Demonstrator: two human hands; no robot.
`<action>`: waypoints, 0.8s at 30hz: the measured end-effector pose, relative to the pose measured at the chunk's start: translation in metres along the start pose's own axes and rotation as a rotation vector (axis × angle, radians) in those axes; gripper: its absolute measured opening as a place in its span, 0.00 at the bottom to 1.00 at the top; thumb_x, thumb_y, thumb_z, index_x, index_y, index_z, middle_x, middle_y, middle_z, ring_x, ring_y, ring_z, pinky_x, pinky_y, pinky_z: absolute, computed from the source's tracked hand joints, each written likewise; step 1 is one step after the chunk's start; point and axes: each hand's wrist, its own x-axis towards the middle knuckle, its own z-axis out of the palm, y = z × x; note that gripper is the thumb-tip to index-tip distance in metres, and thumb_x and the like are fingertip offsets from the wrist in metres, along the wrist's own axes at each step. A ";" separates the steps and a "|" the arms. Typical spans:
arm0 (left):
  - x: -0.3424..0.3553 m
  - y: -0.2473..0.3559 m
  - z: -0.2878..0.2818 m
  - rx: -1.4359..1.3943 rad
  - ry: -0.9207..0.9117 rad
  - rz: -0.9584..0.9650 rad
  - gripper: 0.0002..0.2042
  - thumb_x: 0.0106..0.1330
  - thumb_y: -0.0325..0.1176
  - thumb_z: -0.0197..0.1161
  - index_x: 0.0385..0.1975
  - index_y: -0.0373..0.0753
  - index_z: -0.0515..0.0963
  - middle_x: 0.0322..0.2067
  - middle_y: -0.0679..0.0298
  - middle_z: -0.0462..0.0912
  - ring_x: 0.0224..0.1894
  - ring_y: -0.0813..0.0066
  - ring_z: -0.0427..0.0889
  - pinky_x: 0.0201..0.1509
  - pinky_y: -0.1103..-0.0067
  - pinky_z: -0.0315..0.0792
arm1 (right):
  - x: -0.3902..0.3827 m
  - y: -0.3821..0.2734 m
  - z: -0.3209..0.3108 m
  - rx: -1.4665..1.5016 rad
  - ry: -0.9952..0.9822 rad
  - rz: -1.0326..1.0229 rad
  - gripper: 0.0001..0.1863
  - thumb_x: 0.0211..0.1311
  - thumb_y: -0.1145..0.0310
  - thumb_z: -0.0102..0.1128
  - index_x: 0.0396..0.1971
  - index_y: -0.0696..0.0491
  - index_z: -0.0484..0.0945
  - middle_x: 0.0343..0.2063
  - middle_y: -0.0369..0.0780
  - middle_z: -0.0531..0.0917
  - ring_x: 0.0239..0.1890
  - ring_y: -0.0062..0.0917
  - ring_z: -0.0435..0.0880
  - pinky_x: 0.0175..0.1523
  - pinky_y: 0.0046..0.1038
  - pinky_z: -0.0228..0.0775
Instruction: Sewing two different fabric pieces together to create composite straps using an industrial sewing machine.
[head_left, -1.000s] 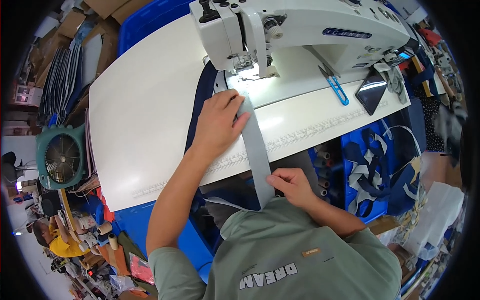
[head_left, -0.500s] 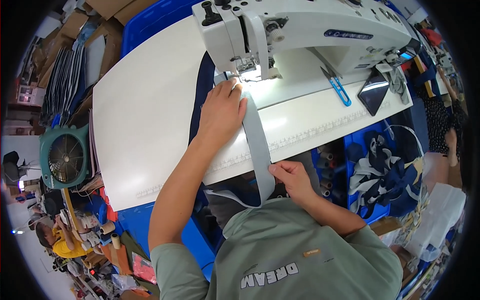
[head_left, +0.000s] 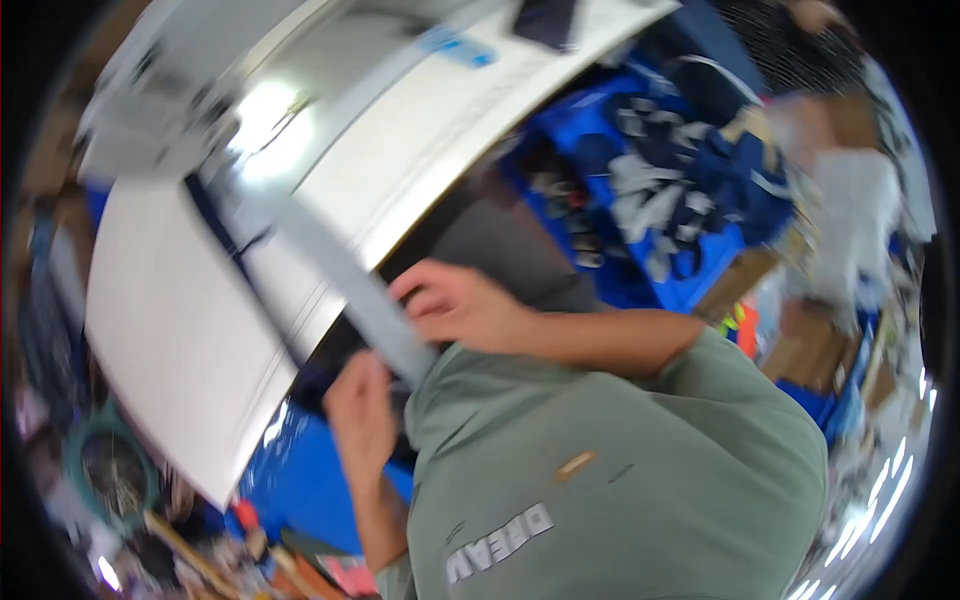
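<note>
The whole picture is smeared by motion. A light grey fabric strip (head_left: 345,270) runs from under the sewing machine head (head_left: 165,120) across the white table, over its front edge to my shirt. At the strip's right edge, just off the table, my right hand (head_left: 465,308) has its fingers curled and closed on it. My left hand (head_left: 362,410) is lower, left of the strip, beside dark fabric hanging at the table edge; blur hides what its fingers do. A navy fabric strip (head_left: 240,255) lies on the table to the left of the grey one.
Blue-handled snips (head_left: 458,47) and a dark phone (head_left: 545,22) lie on the white table (head_left: 165,330). At the right, a blue bin (head_left: 715,262) holds navy and grey scraps. A green fan (head_left: 110,468) stands at the lower left.
My view has swung, shifting the machine to the upper left. My left hand has left the needle area and come down below the table edge. My right hand stays at the grey strip.
</note>
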 end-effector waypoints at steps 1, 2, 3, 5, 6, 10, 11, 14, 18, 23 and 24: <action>-0.004 -0.003 0.006 -0.132 -0.050 -0.043 0.12 0.78 0.31 0.52 0.39 0.30 0.80 0.31 0.64 0.81 0.35 0.81 0.76 0.42 0.79 0.72 | -0.009 -0.003 0.003 0.063 0.043 0.060 0.23 0.66 0.78 0.63 0.60 0.53 0.70 0.37 0.36 0.85 0.40 0.17 0.83 0.44 0.21 0.75; -0.007 -0.005 0.016 -0.274 -0.095 -0.078 0.12 0.79 0.32 0.51 0.40 0.30 0.79 0.32 0.66 0.82 0.37 0.82 0.76 0.43 0.79 0.72 | -0.014 0.005 0.002 0.095 0.043 0.050 0.22 0.66 0.79 0.64 0.58 0.54 0.70 0.38 0.36 0.85 0.40 0.17 0.83 0.43 0.21 0.75; -0.011 -0.009 0.027 -0.352 -0.086 -0.103 0.13 0.79 0.33 0.51 0.41 0.30 0.79 0.33 0.66 0.81 0.38 0.82 0.76 0.45 0.80 0.72 | -0.017 0.014 -0.001 0.138 0.029 0.003 0.19 0.67 0.79 0.64 0.54 0.54 0.71 0.39 0.36 0.84 0.41 0.17 0.83 0.43 0.21 0.76; -0.026 -0.007 0.038 -0.425 -0.045 -0.141 0.13 0.80 0.34 0.50 0.42 0.29 0.78 0.35 0.67 0.81 0.39 0.83 0.75 0.47 0.80 0.72 | -0.029 0.010 0.002 0.076 -0.028 0.054 0.17 0.67 0.79 0.64 0.53 0.55 0.72 0.40 0.36 0.84 0.41 0.16 0.82 0.44 0.21 0.75; -0.028 -0.005 0.041 -0.491 -0.039 -0.139 0.14 0.81 0.35 0.49 0.42 0.29 0.78 0.35 0.67 0.81 0.40 0.83 0.76 0.48 0.80 0.72 | -0.032 0.007 0.004 0.002 -0.025 0.077 0.15 0.68 0.79 0.63 0.51 0.55 0.72 0.40 0.35 0.83 0.41 0.15 0.82 0.45 0.21 0.75; -0.025 0.000 0.038 -0.540 0.025 -0.018 0.17 0.82 0.38 0.49 0.42 0.31 0.79 0.36 0.67 0.82 0.41 0.83 0.76 0.50 0.81 0.71 | -0.042 0.008 0.011 0.004 -0.024 0.079 0.10 0.68 0.79 0.63 0.47 0.55 0.75 0.39 0.33 0.83 0.42 0.14 0.82 0.46 0.20 0.74; -0.024 0.004 0.040 -0.595 0.062 -0.022 0.16 0.82 0.39 0.50 0.40 0.32 0.79 0.35 0.67 0.81 0.40 0.82 0.76 0.48 0.81 0.71 | -0.045 0.007 0.013 -0.007 0.028 0.095 0.07 0.68 0.78 0.63 0.44 0.56 0.77 0.37 0.32 0.82 0.39 0.12 0.80 0.41 0.19 0.72; -0.022 -0.005 0.041 -0.522 0.005 0.021 0.15 0.82 0.38 0.51 0.38 0.33 0.78 0.33 0.67 0.81 0.38 0.83 0.76 0.47 0.82 0.71 | -0.055 0.005 0.015 -0.050 0.093 0.104 0.04 0.69 0.75 0.64 0.40 0.56 0.78 0.33 0.30 0.81 0.35 0.08 0.77 0.35 0.17 0.67; -0.023 -0.010 0.049 -0.530 -0.008 0.054 0.15 0.81 0.38 0.53 0.37 0.33 0.78 0.32 0.67 0.81 0.37 0.82 0.77 0.46 0.82 0.72 | -0.068 0.014 0.010 -0.106 0.042 0.090 0.05 0.71 0.72 0.64 0.38 0.56 0.77 0.29 0.28 0.79 0.31 0.06 0.73 0.33 0.16 0.64; -0.025 -0.009 0.054 -0.774 -0.086 -0.011 0.15 0.82 0.39 0.52 0.42 0.33 0.79 0.35 0.66 0.83 0.38 0.80 0.79 0.46 0.81 0.74 | -0.077 0.014 0.007 -0.115 0.071 0.119 0.06 0.71 0.72 0.64 0.37 0.57 0.77 0.29 0.29 0.79 0.30 0.07 0.73 0.34 0.17 0.65; -0.025 -0.010 0.055 -0.775 -0.088 -0.013 0.15 0.82 0.39 0.52 0.42 0.33 0.79 0.35 0.66 0.83 0.38 0.80 0.79 0.46 0.81 0.74 | -0.078 0.014 0.007 -0.093 0.078 0.107 0.06 0.71 0.72 0.64 0.37 0.57 0.76 0.29 0.30 0.80 0.31 0.07 0.74 0.34 0.17 0.66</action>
